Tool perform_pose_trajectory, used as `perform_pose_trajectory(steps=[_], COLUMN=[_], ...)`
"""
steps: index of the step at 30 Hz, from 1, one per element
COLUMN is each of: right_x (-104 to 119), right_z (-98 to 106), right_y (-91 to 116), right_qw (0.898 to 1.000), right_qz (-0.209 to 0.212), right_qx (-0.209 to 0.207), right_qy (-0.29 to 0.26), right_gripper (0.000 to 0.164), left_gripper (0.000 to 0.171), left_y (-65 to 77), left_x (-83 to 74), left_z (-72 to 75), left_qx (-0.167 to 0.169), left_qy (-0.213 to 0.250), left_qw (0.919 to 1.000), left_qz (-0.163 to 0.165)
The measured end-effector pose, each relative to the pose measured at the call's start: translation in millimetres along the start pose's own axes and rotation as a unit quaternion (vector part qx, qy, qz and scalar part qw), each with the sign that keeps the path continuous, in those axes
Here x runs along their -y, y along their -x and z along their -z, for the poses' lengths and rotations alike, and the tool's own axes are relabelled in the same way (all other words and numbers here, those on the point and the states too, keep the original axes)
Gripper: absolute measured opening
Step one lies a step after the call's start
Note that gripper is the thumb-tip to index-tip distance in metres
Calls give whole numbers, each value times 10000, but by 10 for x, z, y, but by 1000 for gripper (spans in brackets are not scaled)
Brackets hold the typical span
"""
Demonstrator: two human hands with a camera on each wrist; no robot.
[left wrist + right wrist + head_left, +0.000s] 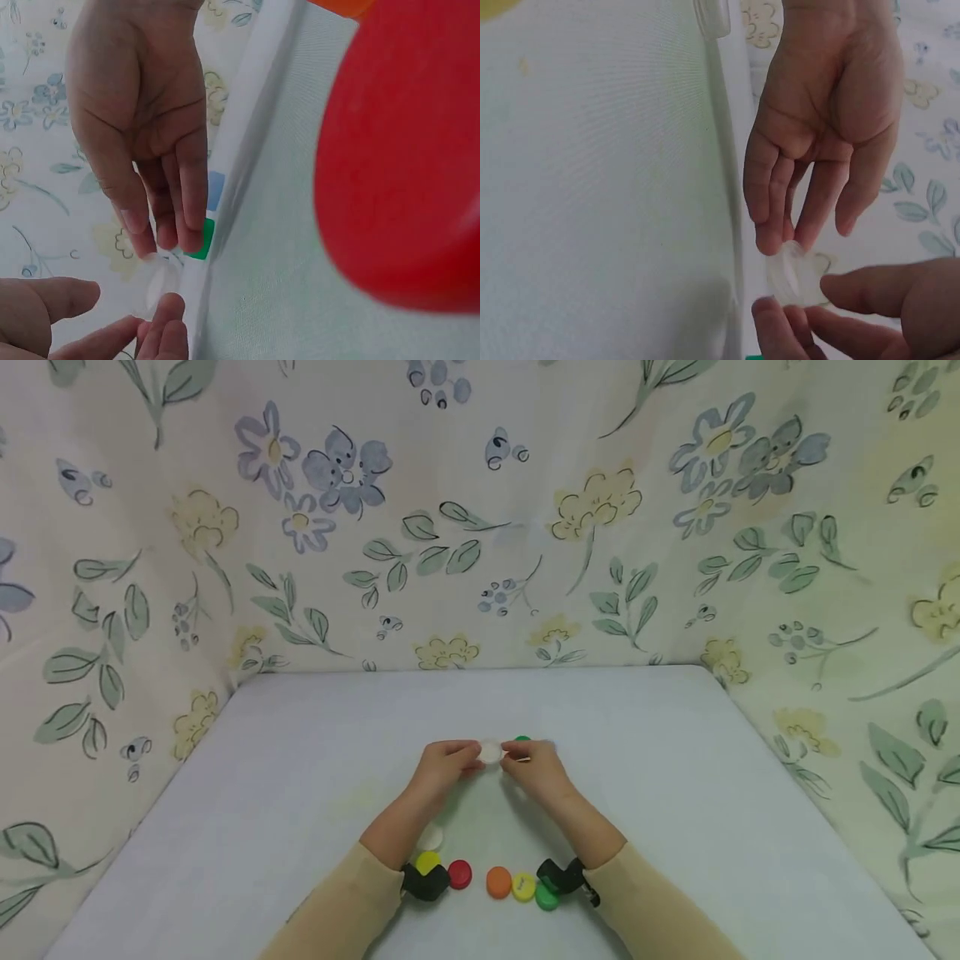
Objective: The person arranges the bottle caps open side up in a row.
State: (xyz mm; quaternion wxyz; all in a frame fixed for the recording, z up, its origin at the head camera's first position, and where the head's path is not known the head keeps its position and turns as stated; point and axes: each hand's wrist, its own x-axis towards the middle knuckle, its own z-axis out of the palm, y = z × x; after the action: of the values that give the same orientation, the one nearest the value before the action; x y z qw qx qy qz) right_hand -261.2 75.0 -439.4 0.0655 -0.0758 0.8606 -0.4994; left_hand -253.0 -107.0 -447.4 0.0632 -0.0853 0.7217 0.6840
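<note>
Head view: the person's left grip and right grip come together over the tabletop, holding the white cap between their fingertips, one at each side edge. Each seems to rely on the other's pressure, so uneven squeezing could tip the cap or shoot it loose. A green piece shows just behind the right grip's fingers; a careless sweep might push it. Below the hands, the left mount overlaps the yellow cap in this view and reaches the red cap, while the right mount overlaps the green cap. Whether they touch cannot be told, but lowering either forearm could scatter that row, the orange cap included

Left wrist view: the white cap looks clear here, its rim against the fingertips of both grips, both thumbs apparently standing off it. Without a thumb behind it, a smooth rim could slip if one hand drew away first. A blue piece, partly hidden by the right grip, would be easy to nudge unnoticed

Right wrist view: the white cap sits tilted between the two sets of fingertips; twisting one wrist alone would likely lever it out and drop it
</note>
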Motion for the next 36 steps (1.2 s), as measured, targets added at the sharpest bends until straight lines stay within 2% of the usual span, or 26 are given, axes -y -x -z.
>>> perform_pose_trajectory(steps=[4,8,14,23,36], right_x=[-4,-4,-5,11,-46], right_z=[45,84,102,98,67], right_y=[8,19,30,15,-12], right_qw=[9988,9971,9960,9932,9905], right_qz=[-233,-366,-433,-534,-512], right_qx=[438,658,751,935,1188], right_qy=[-13,-51,-217,-453,-468], right_gripper=[44,51,54,54,52], left_gripper=[41,44,45,45,45], left_y=[-9,-13,-20,-26,-12], left_x=[-50,-91,-114,-88,-32], left_z=[-29,-67,-96,-71,-44], left_qx=[294,462,493,413,451], left_qy=[-161,-183,-274,-247,-182], left_qw=[9994,9987,9982,9986,9983], left_qz=[73,113,225,215,331])
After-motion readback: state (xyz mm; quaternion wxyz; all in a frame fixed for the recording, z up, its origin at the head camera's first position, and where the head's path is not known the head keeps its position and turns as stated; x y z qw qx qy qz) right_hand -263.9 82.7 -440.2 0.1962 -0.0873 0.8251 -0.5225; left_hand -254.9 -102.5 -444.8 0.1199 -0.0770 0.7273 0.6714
